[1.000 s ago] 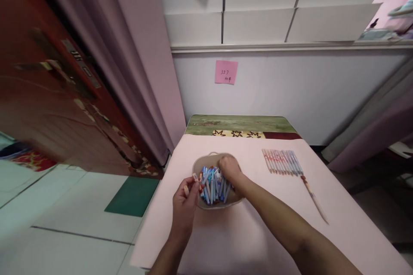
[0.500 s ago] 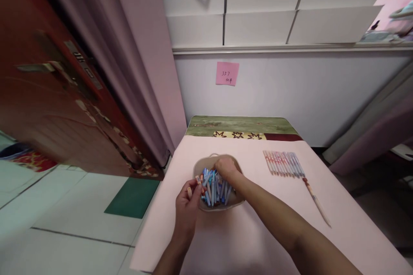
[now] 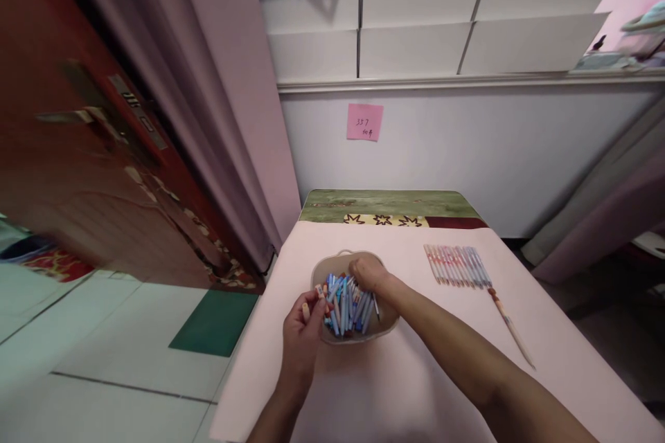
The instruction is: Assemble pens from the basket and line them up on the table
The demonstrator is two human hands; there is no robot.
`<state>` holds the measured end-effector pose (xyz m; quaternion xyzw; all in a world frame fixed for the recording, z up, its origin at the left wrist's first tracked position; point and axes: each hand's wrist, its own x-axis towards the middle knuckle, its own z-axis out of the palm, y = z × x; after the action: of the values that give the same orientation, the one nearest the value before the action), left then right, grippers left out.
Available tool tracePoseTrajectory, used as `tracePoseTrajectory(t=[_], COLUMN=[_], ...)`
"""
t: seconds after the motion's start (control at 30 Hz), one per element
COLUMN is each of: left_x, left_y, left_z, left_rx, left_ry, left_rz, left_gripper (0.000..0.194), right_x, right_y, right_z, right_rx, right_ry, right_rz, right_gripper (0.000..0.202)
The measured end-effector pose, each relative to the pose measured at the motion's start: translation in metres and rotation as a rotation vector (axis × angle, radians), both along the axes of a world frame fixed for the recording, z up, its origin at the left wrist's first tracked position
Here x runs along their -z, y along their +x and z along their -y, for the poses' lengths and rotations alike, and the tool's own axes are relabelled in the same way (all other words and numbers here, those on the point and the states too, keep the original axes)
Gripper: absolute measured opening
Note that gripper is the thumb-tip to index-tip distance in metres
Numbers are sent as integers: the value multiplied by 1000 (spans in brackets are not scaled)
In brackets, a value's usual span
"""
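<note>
Our left hand bends over the left rim of one beige, rounded basket, pinching something small and pale orange; our right hand curls inside, its grip hidden, so we cannot tell what it holds. The heaped blue and white pens overlap beyond counting. Rightward lie one row of about twelve slender, pale pens and one brown-ended beige pen. Unlike half a second ago, one thin white stick shows at the heap's right.
</note>
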<state>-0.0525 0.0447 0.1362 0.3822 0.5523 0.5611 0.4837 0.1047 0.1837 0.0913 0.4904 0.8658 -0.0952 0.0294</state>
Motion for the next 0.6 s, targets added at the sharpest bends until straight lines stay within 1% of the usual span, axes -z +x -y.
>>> tracePoseTrajectory(t=[0.17,0.23,0.3,0.33,0.43,0.47,0.53,0.6], left_x=[3,6,8,9,10,10,10,8], left_y=[2,6,10,13,19,20,22,23], left_z=[-4,-6,-8,-9,-11,-11,-12,-11], left_rx=[16,28,44,56,87,92,91,88], left_ry=[9,21,31,36,44,48,59,78], left_rz=[8,28,30,21,-12,-17,-30,-50], left_gripper=[30,30,31,30,30,29,29,27], right_x=[-8,-12,-20,-26,-52,-61,-78,-89], right_y=[22,29,32,33,32,32,31,30], right_z=[6,13,24,30,49,55,64,70], right_rx=[70,78,93,104,124,106,79,72], right_ry=[-61,-107,-165,-209,-420,-474,-549,-546], right_rz=[-371,-483,-626,-735,-1214,-1300,-1377,-1379], right_gripper=[24,26,23,21,15,14,17,20])
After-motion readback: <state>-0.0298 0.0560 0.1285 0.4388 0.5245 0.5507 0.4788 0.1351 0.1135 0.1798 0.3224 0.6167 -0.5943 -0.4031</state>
